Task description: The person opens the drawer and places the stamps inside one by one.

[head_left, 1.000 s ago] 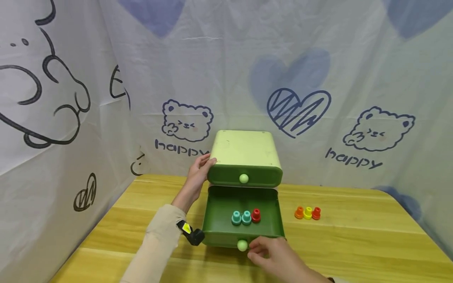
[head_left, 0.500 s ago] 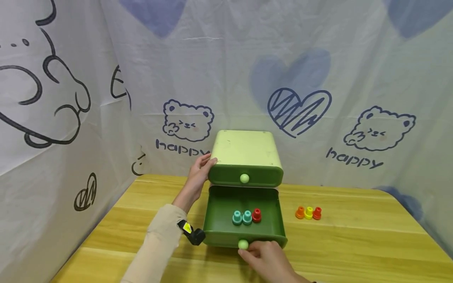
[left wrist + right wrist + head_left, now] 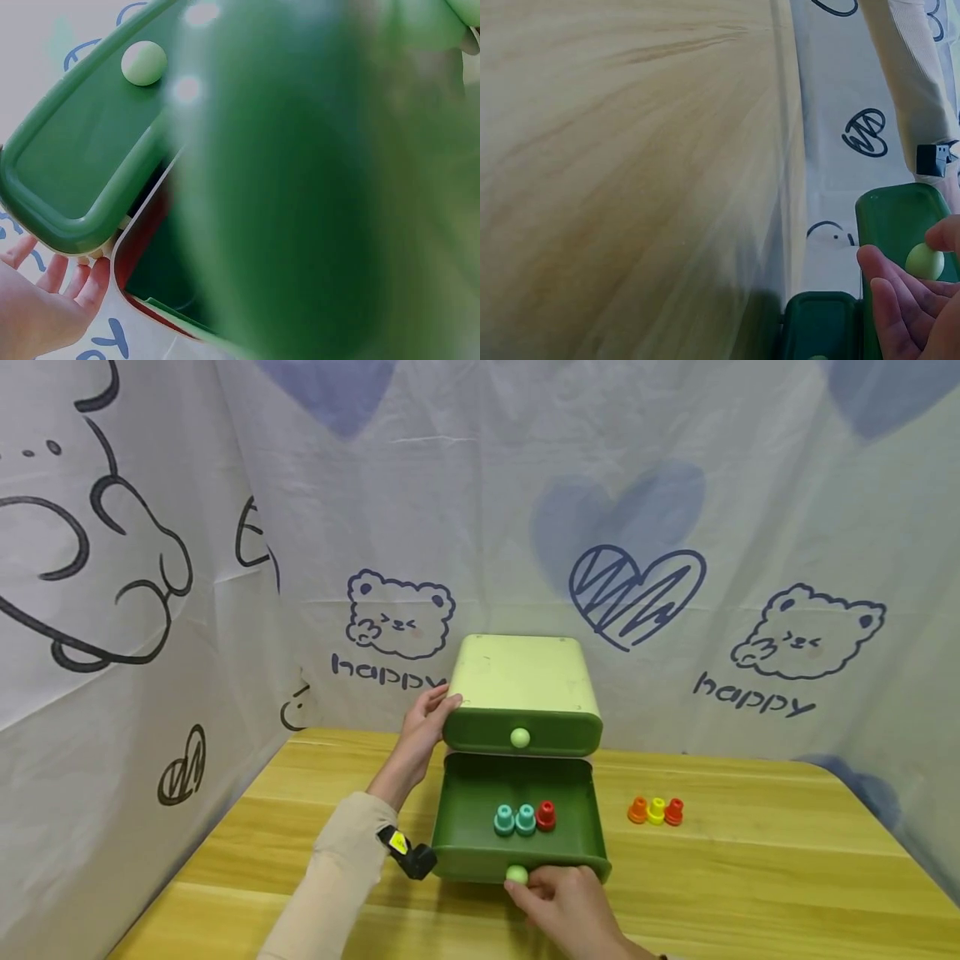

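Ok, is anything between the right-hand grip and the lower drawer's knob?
Nothing visible is: the right-hand grip is on the lower knob. Two teal pegs and one red peg stand inside the lower drawer, behind its front, out of the way.

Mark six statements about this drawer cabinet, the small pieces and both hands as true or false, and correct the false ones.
1. The lower drawer is pulled out beneath the closed upper drawer. True.
2. The left hand grips the upper knob. False: it touches the left side of the cabinet.
3. The right hand pinches the lower knob. True.
4. Four pieces stand in the lower drawer. False: there are three, two teal pieces and a red piece.
5. Three more pieces stand on the table, right of the cabinet. True.
6. In that row, the yellow piece is at one end. False: it stands between the orange piece and the other red piece.
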Tool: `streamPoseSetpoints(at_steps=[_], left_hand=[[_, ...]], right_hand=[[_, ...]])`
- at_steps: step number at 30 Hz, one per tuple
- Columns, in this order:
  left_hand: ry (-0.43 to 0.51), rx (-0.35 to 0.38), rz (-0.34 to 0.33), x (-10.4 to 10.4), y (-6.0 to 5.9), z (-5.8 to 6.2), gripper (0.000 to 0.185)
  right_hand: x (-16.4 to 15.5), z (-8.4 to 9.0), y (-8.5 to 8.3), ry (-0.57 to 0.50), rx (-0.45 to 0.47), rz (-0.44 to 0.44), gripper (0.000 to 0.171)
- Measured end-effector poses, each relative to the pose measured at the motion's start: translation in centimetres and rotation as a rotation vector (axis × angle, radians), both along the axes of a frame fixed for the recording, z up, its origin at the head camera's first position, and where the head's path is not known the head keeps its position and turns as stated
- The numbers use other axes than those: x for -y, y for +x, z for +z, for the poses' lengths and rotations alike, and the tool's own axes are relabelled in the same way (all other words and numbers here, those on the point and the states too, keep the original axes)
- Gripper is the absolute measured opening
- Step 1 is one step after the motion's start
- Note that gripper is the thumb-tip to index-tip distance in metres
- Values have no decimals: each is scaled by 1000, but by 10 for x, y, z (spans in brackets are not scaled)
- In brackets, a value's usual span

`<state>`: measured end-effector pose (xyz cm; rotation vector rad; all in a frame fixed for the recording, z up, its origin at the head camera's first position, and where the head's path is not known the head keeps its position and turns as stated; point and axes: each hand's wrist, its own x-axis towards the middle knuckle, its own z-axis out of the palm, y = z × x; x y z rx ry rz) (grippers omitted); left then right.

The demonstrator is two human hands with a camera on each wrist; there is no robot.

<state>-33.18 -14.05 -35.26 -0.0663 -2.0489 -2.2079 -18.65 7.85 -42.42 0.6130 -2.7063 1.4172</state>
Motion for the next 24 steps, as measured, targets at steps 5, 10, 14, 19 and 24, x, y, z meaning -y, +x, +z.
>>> streamPoseSetpoints(at_steps=[5,10,14,19,24], left_hand=[[0,2,3,0,0,0,60],[8,14,3,1,1,0,60],[23,20,-4,0,1,2,60],[27,42,3,-1,3,5,59],[15,67,10,-2,4,9,60]], right_hand=[[3,4,-4,-5,-49,-24,28],[5,8,-13,-23,-90,-52,27],[7,9,-22,-43,-121,-61,28],[9,9,-35,-52,-141,-63,31],[12,7,-50,-31,-174,-91,30]])
